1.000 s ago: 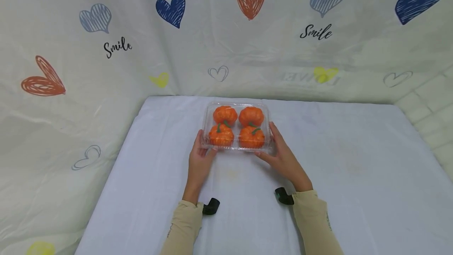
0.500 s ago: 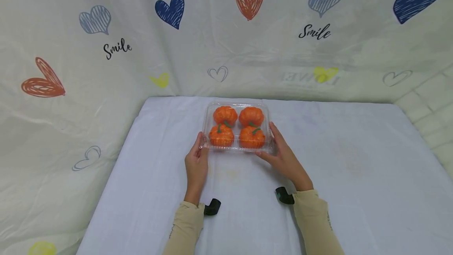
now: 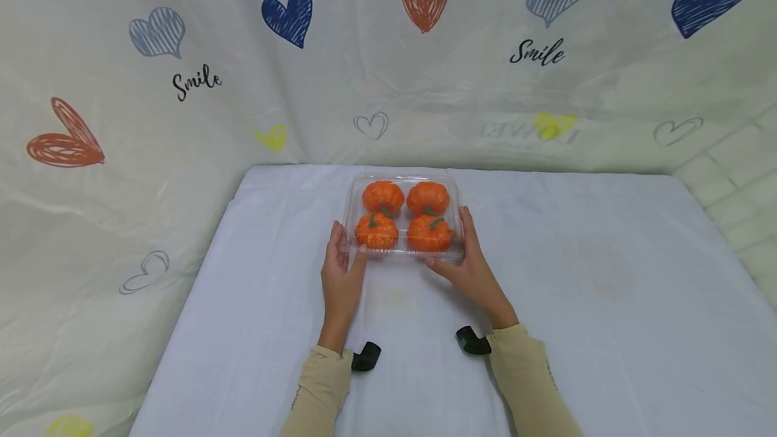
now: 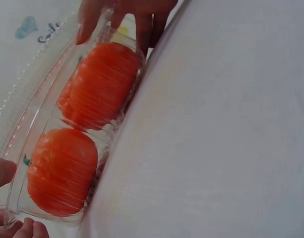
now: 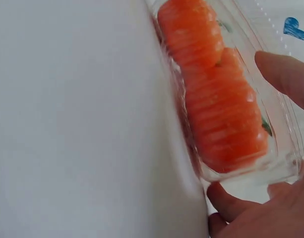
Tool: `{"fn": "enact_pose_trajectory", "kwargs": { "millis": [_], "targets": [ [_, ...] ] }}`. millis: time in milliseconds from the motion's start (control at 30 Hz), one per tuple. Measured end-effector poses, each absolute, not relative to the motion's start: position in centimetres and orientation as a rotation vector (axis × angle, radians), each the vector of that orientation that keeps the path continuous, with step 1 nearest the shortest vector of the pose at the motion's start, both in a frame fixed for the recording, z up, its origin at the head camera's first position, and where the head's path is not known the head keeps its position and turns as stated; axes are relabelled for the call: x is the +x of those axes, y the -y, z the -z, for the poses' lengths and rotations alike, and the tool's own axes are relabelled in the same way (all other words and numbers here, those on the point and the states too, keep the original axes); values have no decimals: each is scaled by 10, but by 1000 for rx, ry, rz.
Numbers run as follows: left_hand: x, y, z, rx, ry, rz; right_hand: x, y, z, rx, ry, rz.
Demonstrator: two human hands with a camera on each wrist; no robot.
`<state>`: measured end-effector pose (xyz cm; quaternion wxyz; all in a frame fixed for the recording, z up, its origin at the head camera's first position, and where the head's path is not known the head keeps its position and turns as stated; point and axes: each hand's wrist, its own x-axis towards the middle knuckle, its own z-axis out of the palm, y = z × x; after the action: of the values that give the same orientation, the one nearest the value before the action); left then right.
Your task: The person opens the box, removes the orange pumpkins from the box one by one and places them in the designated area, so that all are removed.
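A clear plastic clamshell box (image 3: 400,253) lies near the far edge of the white-covered table, holding several small orange pumpkins (image 3: 428,232) with green stems in two rows. At its front left corner my left hand (image 3: 342,285) grips it, thumb over the front rim and fingers along the left side. The front right corner is held by my right hand (image 3: 473,275), whose thumb lies at the front rim and fingers up the right side. In the right wrist view the right fingertips (image 5: 223,201) reach low against the box's end wall, close over the table.
A white cloth covers the table (image 3: 607,275). Behind it and to the left hangs a pale curtain (image 3: 340,73) printed with hearts and "Smile". Dark wrist-worn devices (image 3: 367,357) sit at both sleeve cuffs.
My left thumb drew back beside the fingers half a second ago and now lies over the front rim again. The right forearm has shifted slightly left. The box stays nearly where it was.
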<state>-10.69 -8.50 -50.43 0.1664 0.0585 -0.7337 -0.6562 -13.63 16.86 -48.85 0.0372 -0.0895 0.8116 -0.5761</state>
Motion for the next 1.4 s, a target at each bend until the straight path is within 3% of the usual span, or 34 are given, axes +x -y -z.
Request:
{"fn": "enact_pose_trajectory", "kwargs": {
  "millis": [333,1400],
  "targets": [
    [-106,85,504,158,2127,1836,-133,-160,489,-115,-2422,1878],
    [-106,88,504,75,2164,1893,-134,-179,484,-397,-2500,1841]
  ]
}}
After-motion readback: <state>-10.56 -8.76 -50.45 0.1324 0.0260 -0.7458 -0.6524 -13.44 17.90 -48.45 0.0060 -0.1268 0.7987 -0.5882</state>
